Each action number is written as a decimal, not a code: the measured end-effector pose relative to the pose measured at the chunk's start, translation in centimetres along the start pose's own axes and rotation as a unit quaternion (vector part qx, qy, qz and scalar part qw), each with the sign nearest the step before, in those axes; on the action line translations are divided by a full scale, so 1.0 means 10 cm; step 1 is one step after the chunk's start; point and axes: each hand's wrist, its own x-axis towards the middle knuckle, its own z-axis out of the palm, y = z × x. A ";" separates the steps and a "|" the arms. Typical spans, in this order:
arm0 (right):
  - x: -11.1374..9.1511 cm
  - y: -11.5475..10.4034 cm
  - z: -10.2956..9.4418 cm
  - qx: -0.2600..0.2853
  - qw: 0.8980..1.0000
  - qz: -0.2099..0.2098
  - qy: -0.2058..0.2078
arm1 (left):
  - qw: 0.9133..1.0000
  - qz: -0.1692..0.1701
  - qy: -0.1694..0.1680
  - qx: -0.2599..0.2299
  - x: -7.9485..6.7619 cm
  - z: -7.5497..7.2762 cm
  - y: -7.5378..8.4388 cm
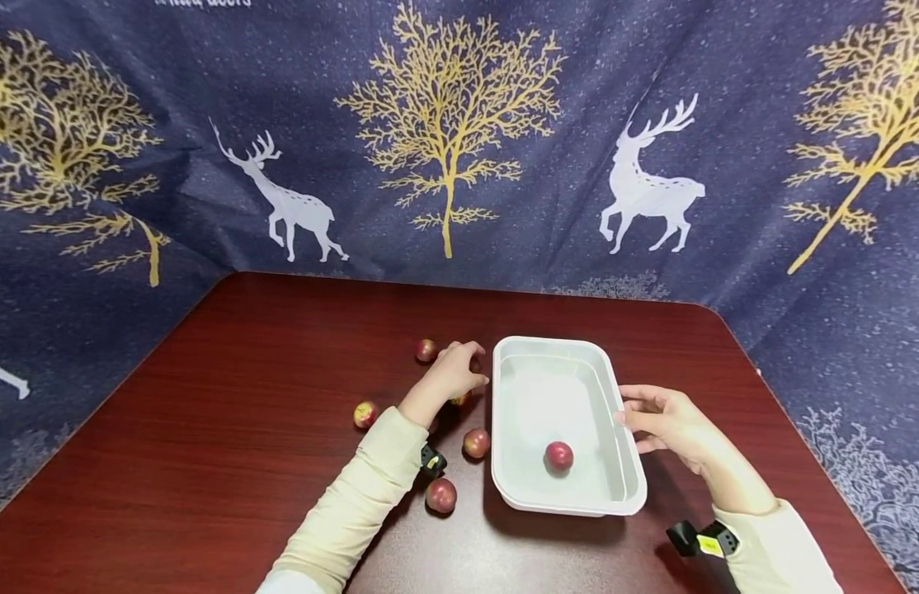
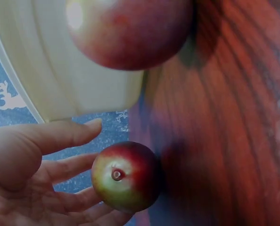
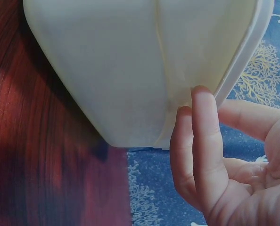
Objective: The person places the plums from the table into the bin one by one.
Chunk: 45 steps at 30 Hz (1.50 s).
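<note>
A white plastic container (image 1: 544,396) stands on the table with one red plum (image 1: 559,455) inside. My right hand (image 1: 671,421) pinches its right rim, the fingers against the outer wall and the thumb over the edge, as the right wrist view shows. Left of the container, my left hand (image 1: 450,375) reaches down around a red and green plum (image 2: 126,176). The fingers lie behind that plum and the thumb stands apart from it. Closer to the left wrist camera is another plum (image 2: 130,33), beside the container's wall.
Several more plums lie left of the container: one at the back (image 1: 426,351), a yellowish plum (image 1: 365,414) farther left, a plum (image 1: 476,443) near the container and a darker plum (image 1: 440,496) in front. A dark blue printed cloth (image 1: 504,223) hangs behind the brown table (image 1: 229,429).
</note>
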 end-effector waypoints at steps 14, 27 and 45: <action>0.01 0.02 0.01 -0.002 1.000 0.003 -0.003 | 0.999 0.042 0.027 -0.009 0.12 0.13 -0.19; 0.01 0.01 0.01 -0.004 1.000 0.004 -0.001 | 1.000 0.004 0.030 -0.007 -0.05 -0.03 0.01; -0.01 0.00 0.01 -0.002 1.000 0.003 -0.001 | 0.990 -0.012 0.028 -0.137 -0.11 -0.32 -0.07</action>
